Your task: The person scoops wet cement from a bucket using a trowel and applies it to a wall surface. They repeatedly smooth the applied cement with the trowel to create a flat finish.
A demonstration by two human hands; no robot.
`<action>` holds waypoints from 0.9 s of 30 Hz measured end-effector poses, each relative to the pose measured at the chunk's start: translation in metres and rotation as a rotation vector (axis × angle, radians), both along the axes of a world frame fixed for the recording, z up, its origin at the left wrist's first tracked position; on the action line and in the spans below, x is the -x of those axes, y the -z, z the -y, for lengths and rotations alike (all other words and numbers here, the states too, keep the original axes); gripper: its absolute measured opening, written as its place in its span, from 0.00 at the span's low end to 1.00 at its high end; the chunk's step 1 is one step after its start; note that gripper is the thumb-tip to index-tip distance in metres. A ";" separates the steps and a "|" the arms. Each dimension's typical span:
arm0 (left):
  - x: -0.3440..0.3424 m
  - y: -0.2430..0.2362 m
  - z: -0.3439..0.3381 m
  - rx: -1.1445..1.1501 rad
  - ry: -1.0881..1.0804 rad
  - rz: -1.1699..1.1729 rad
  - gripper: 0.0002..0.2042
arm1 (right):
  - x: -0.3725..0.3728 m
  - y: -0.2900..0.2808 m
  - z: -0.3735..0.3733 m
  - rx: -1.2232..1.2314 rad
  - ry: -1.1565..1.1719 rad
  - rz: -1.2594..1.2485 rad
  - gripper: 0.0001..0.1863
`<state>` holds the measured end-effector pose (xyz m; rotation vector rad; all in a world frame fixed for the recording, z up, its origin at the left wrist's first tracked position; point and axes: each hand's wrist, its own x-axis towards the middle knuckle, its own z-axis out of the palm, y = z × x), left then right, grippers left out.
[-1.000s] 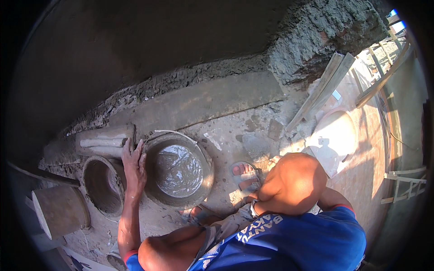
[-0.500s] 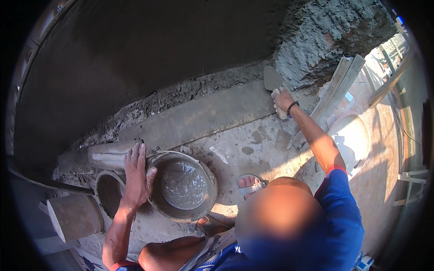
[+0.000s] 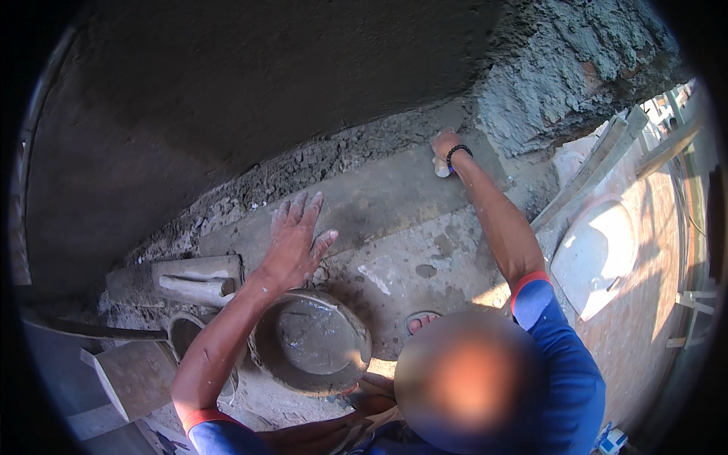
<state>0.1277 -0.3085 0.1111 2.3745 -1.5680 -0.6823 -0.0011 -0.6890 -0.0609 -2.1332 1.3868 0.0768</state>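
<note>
My right hand (image 3: 447,148) is closed round the handle of a trowel (image 3: 441,168), at the right end of a long plank (image 3: 364,199). The trowel's blade is hard to make out against the grey mortar (image 3: 341,148) along the wall's foot. My left hand (image 3: 296,239) is open with fingers spread, over the plank's near side; whether it touches the wood I cannot tell. Just below it stands a round bucket (image 3: 262,341) with grey wet residue inside. A plastering float (image 3: 199,279) with a bar handle lies at the plank's left end.
A dark, smooth plastered wall (image 3: 265,76) rises ahead, meeting a rough, lit mortar surface (image 3: 561,83) at right. A smaller bucket (image 3: 184,334) and a tipped container (image 3: 136,379) are at left. Leaning boards (image 3: 595,163) and a pale basin-like shape (image 3: 599,243) are at right.
My left hand has gone from beside the bucket up and right, over the plank. My right hand has moved slightly left and toward the wall with the trowel.
</note>
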 end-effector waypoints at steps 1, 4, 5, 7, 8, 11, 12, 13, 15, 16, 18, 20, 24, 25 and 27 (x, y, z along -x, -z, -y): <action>-0.004 0.010 0.007 -0.001 -0.004 -0.029 0.34 | -0.002 0.005 -0.011 0.013 0.032 0.032 0.24; -0.011 0.034 0.028 -0.005 -0.012 -0.106 0.35 | -0.008 0.018 -0.031 -0.063 0.110 0.142 0.25; -0.012 0.041 0.033 -0.016 -0.020 -0.124 0.35 | -0.010 0.023 -0.038 -0.111 0.130 0.178 0.26; -0.018 0.051 0.040 -0.045 -0.062 -0.179 0.36 | -0.023 0.015 -0.054 -0.093 0.161 0.154 0.25; -0.020 0.054 0.046 -0.053 -0.083 -0.216 0.36 | -0.022 0.012 -0.056 -0.076 0.183 0.148 0.25; -0.022 0.064 0.060 -0.052 -0.127 -0.302 0.36 | -0.017 0.013 -0.062 -0.057 0.227 0.264 0.23; -0.024 0.069 0.060 -0.053 -0.152 -0.327 0.36 | -0.020 0.002 -0.068 -0.192 0.314 0.366 0.22; -0.026 0.073 0.060 -0.053 -0.175 -0.336 0.36 | -0.022 -0.011 -0.071 -0.329 0.402 0.466 0.21; -0.025 0.076 0.066 -0.049 -0.192 -0.356 0.36 | -0.017 -0.015 -0.076 -0.510 0.600 0.668 0.16; -0.026 0.076 0.066 -0.058 -0.192 -0.353 0.35 | -0.016 -0.013 -0.083 -0.512 0.626 0.707 0.16; -0.025 0.070 0.068 -0.078 -0.183 -0.344 0.34 | -0.016 -0.008 -0.095 -0.515 0.684 0.789 0.16; -0.028 0.072 0.064 -0.092 -0.190 -0.372 0.34 | -0.025 -0.003 -0.101 -0.516 0.698 0.804 0.18; -0.034 0.075 0.055 -0.078 -0.158 -0.374 0.34 | -0.046 0.002 -0.100 -0.664 0.824 0.888 0.21; -0.035 0.074 0.053 -0.083 -0.162 -0.375 0.34 | -0.052 0.003 -0.103 -0.606 0.812 0.891 0.21; -0.035 0.068 0.050 -0.092 -0.179 -0.376 0.34 | -0.060 0.006 -0.113 -0.626 0.846 0.924 0.21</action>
